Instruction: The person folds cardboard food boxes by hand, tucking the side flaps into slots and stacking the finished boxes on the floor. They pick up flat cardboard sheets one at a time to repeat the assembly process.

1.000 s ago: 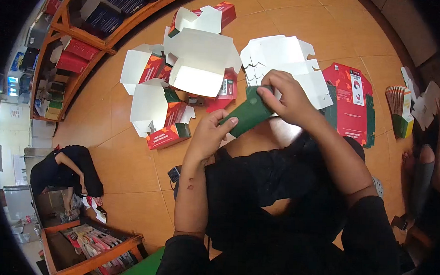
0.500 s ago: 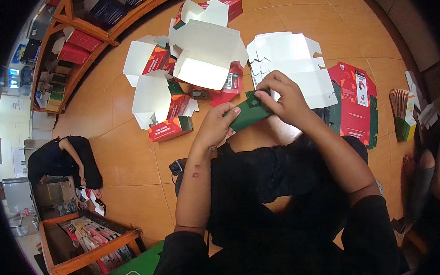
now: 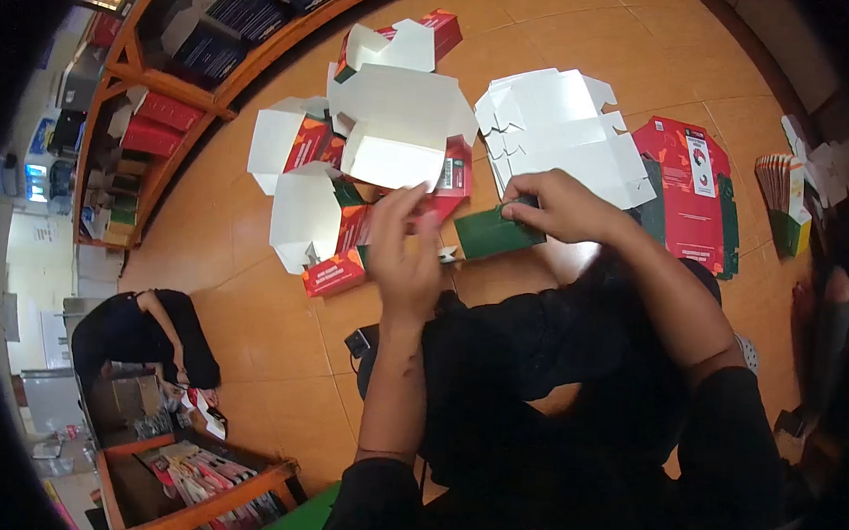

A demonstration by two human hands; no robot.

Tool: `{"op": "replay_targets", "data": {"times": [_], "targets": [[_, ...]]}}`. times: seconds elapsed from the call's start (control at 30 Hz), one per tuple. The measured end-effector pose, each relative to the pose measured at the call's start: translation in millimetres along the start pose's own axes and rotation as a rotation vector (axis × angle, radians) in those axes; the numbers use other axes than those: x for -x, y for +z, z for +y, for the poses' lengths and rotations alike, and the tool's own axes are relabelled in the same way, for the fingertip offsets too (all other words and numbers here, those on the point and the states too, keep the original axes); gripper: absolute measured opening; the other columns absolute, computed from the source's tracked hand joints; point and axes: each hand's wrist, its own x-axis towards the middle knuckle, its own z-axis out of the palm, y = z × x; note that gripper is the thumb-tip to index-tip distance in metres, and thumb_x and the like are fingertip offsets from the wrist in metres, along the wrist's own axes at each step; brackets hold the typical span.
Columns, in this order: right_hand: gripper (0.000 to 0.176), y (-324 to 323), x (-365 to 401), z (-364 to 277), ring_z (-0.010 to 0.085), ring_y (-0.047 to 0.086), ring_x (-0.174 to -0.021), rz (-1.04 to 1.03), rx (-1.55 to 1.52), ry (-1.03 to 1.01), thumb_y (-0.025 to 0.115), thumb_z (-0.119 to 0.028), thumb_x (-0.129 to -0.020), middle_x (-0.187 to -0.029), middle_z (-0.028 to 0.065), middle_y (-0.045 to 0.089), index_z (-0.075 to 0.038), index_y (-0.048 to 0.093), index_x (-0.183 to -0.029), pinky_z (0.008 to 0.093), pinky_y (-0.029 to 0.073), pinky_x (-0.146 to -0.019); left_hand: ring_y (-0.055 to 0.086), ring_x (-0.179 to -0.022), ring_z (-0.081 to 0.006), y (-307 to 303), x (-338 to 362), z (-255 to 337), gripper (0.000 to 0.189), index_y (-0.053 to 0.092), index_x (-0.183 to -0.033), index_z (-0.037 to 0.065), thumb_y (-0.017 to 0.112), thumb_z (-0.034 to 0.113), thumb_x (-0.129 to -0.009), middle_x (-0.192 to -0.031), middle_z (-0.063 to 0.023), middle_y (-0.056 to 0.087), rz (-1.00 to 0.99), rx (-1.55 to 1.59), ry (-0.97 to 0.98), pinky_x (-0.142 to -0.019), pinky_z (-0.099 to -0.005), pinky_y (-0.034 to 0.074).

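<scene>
My right hand [image 3: 567,207] pinches the upper right end of a small green cardboard box [image 3: 487,236], with the thumb on its face. The box hangs over the floor, slightly tilted. My left hand [image 3: 404,255] is apart from it on the left, blurred by motion, fingers spread and raised with nothing visible in them. Just behind that hand are opened red cartons with white insides, among them a small red box [image 3: 333,274] on the floor. A large open white-lined carton [image 3: 398,122] stands further away.
Flat white carton sheets [image 3: 568,129] lie ahead, with red and green flat cartons [image 3: 683,200] to their right. A yellow and green box of packets [image 3: 782,205] is at far right. A wooden shelf [image 3: 172,74] stands left. Another person [image 3: 147,338] bends over at left.
My left hand has let go of the green box and moved left, fingers opening. My right hand still grips the box, now held more level. The camera view has shifted slightly.
</scene>
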Motion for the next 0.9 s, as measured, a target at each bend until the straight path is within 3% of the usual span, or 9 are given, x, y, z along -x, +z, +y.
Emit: {"op": "replay_targets", "data": {"times": [0.07,0.1,0.23,0.27,0.47,0.6,0.63,0.8,0.9], "targets": [[0.027,-12.1,0.9,-1.0,0.0274,0.065,-0.074,0.040,-0.182,0.046,0.065,-0.029,-0.089,-0.079,0.0151,0.067,-0.002,0.066,-0.095,0.0370,0.049,-0.069,0.048,-0.057,-0.0055,-6.0,11.2,7.2,0.026,0.058,-0.123,0.005,0.047,0.013,-0.102,-0.094,-0.0057,0.059,0.464,0.361,-0.061,-0.049,-0.0190,0.039],[0.027,-19.6,2.8,-7.7,0.0174,0.062,-0.076,0.096,-0.173,0.039,0.064,-0.028,-0.092,-0.081,0.0112,0.067,-0.001,0.065,-0.095,0.0322,0.048,-0.070,0.048,-0.057,-0.0055,-9.8,19.3,1.5,0.026,0.058,-0.123,0.005,0.047,0.013,-0.102,-0.094,-0.0057,0.059,0.466,0.366,-0.062,-0.049,-0.0190,0.039],[0.024,-26.2,5.3,-15.8,0.0072,0.053,-0.080,0.237,-0.449,0.026,0.059,-0.025,-0.097,-0.084,-0.0001,0.062,-0.001,0.063,-0.098,0.0264,0.046,-0.073,0.047,-0.054,-0.0039,-2.1,16.2,1.6,0.034,0.049,-0.136,0.006,0.046,0.015,-0.103,-0.090,-0.0040,0.058,0.220,0.558,-0.418,-0.046,-0.0172,0.038],[0.024,-24.1,4.8,-16.9,0.0072,0.053,-0.080,0.231,-0.443,0.023,0.059,-0.025,-0.097,-0.084,-0.0001,0.062,-0.001,0.063,-0.098,0.0264,0.046,-0.073,0.047,-0.053,-0.0036,5.9,8.3,9.8,0.038,0.045,-0.139,0.006,0.046,0.017,-0.103,-0.088,-0.0031,0.057,0.114,0.619,-0.574,-0.045,-0.0171,0.038],[0.025,-7.4,5.0,-20.6,0.0074,0.055,-0.080,0.242,-0.445,-0.054,0.060,-0.025,-0.097,-0.083,0.0016,0.064,-0.001,0.064,-0.102,0.0265,0.046,-0.073,0.050,-0.055,-0.0052,20.9,2.5,0.7,0.050,0.031,-0.149,0.008,0.046,0.023,-0.104,-0.081,-0.0021,0.057,0.065,0.579,-0.621,-0.046,-0.0179,0.042],[0.019,-4.5,8.1,-29.1,0.0073,0.053,-0.078,0.252,-0.286,-0.032,0.061,-0.021,-0.095,-0.081,0.0001,0.062,-0.001,0.063,-0.097,0.0255,0.045,-0.072,0.050,-0.057,-0.0058,17.4,8.2,-18.4,0.030,0.051,-0.127,0.001,0.049,0.020,-0.103,-0.082,-0.0012,0.057,-0.025,0.688,-0.602,-0.050,-0.0203,0.045],[0.019,-3.2,7.9,-28.4,0.0073,0.053,-0.078,0.249,-0.286,-0.031,0.061,-0.021,-0.095,-0.081,0.0001,0.062,-0.001,0.063,-0.097,0.0255,0.045,-0.072,0.045,-0.057,-0.0041,16.3,7.6,-4.6,0.023,0.057,-0.111,-0.001,0.057,0.018,-0.099,-0.078,0.0010,0.054,0.021,0.686,-0.623,-0.050,-0.0197,0.038],[0.019,0.4,8.3,-24.1,0.0062,0.051,-0.077,0.120,-0.319,-0.019,0.062,-0.020,-0.094,-0.079,0.0001,0.061,-0.001,0.063,-0.094,0.0255,0.044,-0.069,0.033,-0.059,-0.0030,18.2,10.7,10.1,0.026,0.063,-0.100,-0.003,0.073,0.018,-0.088,-0.063,0.0058,0.040,-0.138,0.220,-0.479,-0.052,-0.0214,0.025],[0.020,-1.6,8.1,-26.1,0.0065,0.050,-0.076,0.134,-0.283,-0.020,0.062,-0.020,-0.094,-0.078,0.0008,0.060,0.000,0.063,-0.094,0.0257,0.044,-0.069,0.033,-0.058,-0.0033,24.7,10.1,9.9,0.023,0.065,-0.098,-0.001,0.074,0.017,-0.087,-0.061,0.0058,0.039,0.046,0.246,-0.540,-0.052,-0.0218,0.027]]}}
